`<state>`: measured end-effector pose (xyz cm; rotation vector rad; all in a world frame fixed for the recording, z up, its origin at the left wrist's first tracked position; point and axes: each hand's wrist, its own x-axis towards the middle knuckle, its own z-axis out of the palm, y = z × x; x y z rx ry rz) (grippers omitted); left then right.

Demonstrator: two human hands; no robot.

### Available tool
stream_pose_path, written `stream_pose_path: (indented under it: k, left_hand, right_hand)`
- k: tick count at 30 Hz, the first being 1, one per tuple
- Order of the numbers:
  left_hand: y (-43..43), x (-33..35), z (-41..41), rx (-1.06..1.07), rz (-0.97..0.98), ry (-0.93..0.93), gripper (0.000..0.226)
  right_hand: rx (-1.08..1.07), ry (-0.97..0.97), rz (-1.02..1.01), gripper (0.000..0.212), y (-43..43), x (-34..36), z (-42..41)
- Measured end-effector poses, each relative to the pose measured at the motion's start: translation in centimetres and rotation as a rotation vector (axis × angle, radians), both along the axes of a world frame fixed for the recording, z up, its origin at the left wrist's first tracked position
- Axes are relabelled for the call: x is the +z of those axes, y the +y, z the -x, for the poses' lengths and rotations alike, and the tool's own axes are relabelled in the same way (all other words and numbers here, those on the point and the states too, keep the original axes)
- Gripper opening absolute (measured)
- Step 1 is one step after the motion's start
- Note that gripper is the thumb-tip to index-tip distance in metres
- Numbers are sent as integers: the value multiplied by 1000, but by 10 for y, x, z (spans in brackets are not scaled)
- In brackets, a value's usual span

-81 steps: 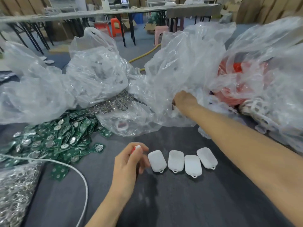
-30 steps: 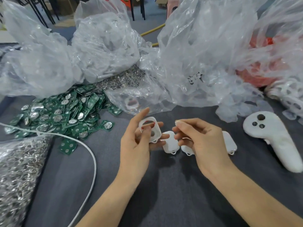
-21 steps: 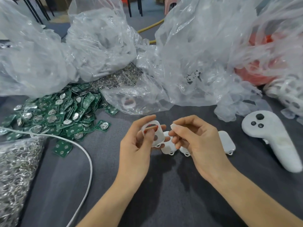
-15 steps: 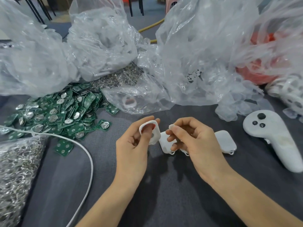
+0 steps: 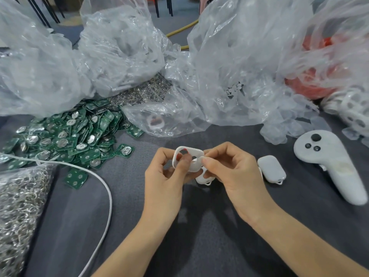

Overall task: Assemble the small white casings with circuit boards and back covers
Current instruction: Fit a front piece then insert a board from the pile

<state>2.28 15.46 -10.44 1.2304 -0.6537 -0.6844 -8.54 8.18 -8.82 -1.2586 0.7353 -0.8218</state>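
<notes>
Right of the board pile (image 5: 60, 136), over grey cloth (image 5: 199, 246), both hands are holding one casing (image 5: 189, 158). Left hand (image 5: 165, 180) is pinching its pile-side edge, thumb lying across the openings; right hand (image 5: 235, 174) is pinching the opposite corner. Casing is likely light, thin and slightly flexing, so edges look the safest hold. Shells (image 5: 271, 170) are lying further right; bags (image 5: 239, 66) are heaping behind.

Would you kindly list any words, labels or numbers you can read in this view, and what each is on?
None can be read.
The green circuit boards carry pale markings, too small and blurred to make out.
The held white casing and the white controller show no lettering.
</notes>
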Motion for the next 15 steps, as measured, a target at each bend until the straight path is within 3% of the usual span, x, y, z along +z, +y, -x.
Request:
stream_pose_path:
  k: [4,6,15]
  left_hand:
    - [0,-1,1,-72,23,62,27]
    - [1,-1,0,-104,24,91,17]
    - [1,-1,-2,-175,27,120,14]
  right_hand:
    - [-24,-10,34,16,-4,1,0]
    - [-20,-9,46,19,-4,2,1]
    - [134,75,-11,19,-11,8,6]
